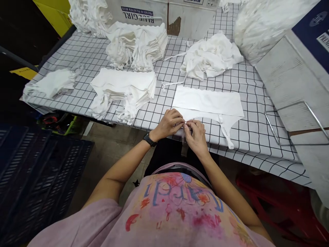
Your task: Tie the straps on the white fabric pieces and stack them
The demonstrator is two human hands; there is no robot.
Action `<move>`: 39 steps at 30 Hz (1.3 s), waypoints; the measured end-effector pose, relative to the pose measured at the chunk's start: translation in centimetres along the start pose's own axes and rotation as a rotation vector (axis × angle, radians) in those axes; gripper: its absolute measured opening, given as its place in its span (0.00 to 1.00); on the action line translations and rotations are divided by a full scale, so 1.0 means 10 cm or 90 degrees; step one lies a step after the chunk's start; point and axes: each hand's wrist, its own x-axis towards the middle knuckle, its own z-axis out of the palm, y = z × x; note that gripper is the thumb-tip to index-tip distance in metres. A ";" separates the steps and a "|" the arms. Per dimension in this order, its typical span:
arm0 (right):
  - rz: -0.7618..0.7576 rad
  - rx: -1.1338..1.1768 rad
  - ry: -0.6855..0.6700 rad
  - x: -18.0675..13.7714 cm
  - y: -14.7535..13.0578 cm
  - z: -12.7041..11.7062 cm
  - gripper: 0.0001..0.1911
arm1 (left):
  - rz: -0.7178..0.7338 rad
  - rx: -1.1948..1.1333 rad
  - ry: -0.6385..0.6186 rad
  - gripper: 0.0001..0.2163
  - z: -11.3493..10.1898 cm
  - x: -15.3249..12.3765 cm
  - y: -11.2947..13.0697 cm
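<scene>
A flat white garment (208, 103) lies spread on the checked table (257, 137) just in front of me. My left hand (169, 124) and my right hand (196, 135) meet at its near edge, fingers pinched together on a thin clear strap (183, 140) that hangs down over the table's front edge. A black watch sits on my left wrist. A white strap of the garment trails off to the right of my right hand.
Stacks of folded white garments (125, 89) lie left and behind, a loose heap (210, 58) at the back, a small pile (51, 84) far left. Cardboard boxes (159, 13), a bulging bag (259, 24), a grey board with wire frame (295, 113), dark crates (33, 178), a red stool (277, 202).
</scene>
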 end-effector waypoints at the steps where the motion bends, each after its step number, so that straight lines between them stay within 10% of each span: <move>1: 0.012 0.006 0.006 0.00 -0.01 0.01 0.13 | -0.004 -0.005 0.004 0.07 0.00 0.00 0.01; 16: 0.031 0.002 0.022 0.02 -0.13 -0.12 0.11 | 0.059 0.047 -0.029 0.07 -0.02 0.01 0.00; 25: 0.233 0.237 -0.105 -0.10 -0.20 -0.20 0.16 | 0.101 0.109 -0.021 0.10 -0.01 0.02 0.02; 39: 0.310 0.305 -0.330 -0.99 -0.25 -1.36 0.16 | 0.082 0.144 -0.047 0.11 -0.04 0.04 0.06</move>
